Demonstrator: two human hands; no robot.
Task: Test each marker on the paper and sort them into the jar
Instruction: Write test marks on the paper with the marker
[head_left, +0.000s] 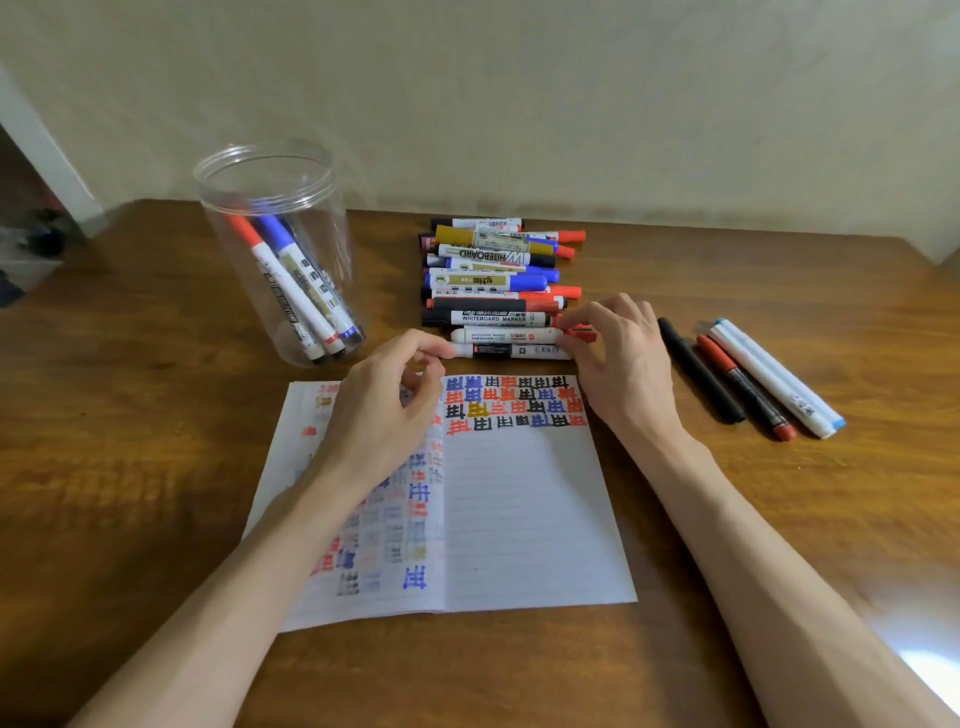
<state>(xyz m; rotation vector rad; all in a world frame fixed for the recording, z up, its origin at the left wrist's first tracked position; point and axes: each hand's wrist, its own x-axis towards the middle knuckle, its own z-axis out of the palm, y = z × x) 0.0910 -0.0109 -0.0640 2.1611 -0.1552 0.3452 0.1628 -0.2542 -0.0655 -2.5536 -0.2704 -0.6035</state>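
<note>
One whiteboard marker (511, 352), nearest of the pile (493, 270) on the counter (156, 415) above the paper (519, 519): your left hand (384, 410) pinches its tail, your right hand (623, 358) pinches a red cap (584, 333); brace the barrel, pull straight, scribble, then drop it into the jar (275, 249).

Hands: two. The left hand (384, 410) pinches the nearest marker (511, 352) and the right hand (618, 358) pinches one red cap (583, 333).

Marker pile (493, 280): one, just beyond the grip, holding roughly a dozen markers. The exact count is not readable.

Loose markers: three, right of the grip: one black marker (698, 376), one red marker (743, 387) and one white marker (776, 376).

Jar (270, 171): one, left of and beyond the grip, containing at least three markers.

Paper (519, 519): one open spread of two pages, on the near side of the grip.
</note>
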